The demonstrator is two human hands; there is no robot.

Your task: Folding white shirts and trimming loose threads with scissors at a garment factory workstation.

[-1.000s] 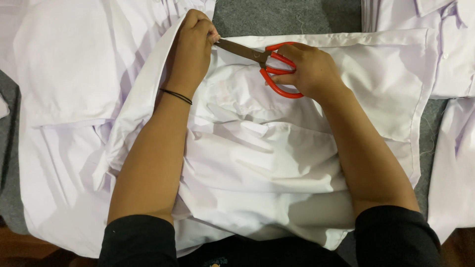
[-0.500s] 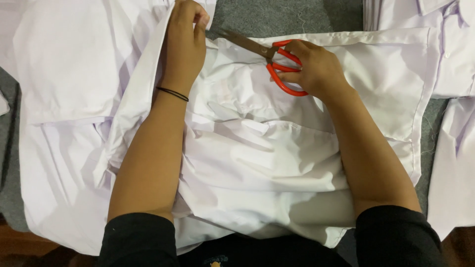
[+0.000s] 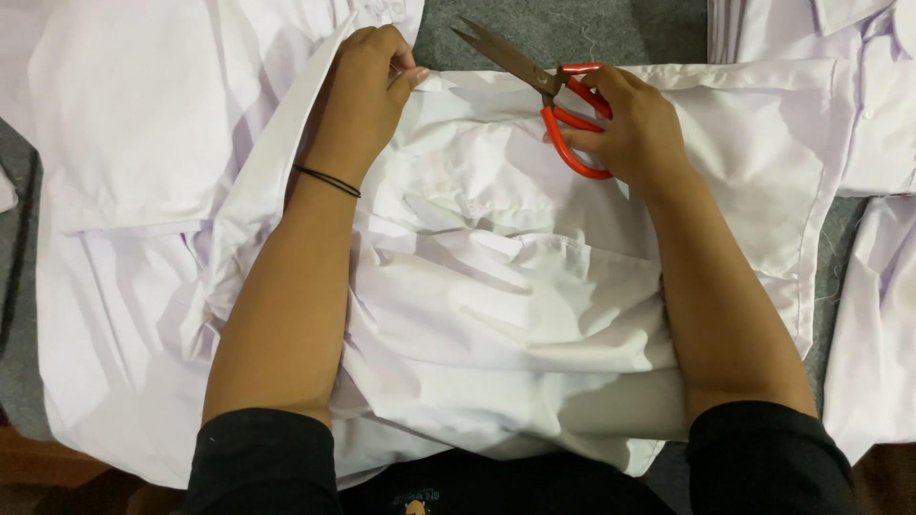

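While the left hand pinches the top edge of the white garment at about eleven o'clock, the right hand at one o'clock grips the red-handled scissors, fingers through the loops. The blades are pressed together and point toward eleven o'clock over the grey surface. A black band circles the left wrist. More white cloth lies at nine o'clock.

Left hand fingers tucked into white shirt edge; folded shirts cut off at right.
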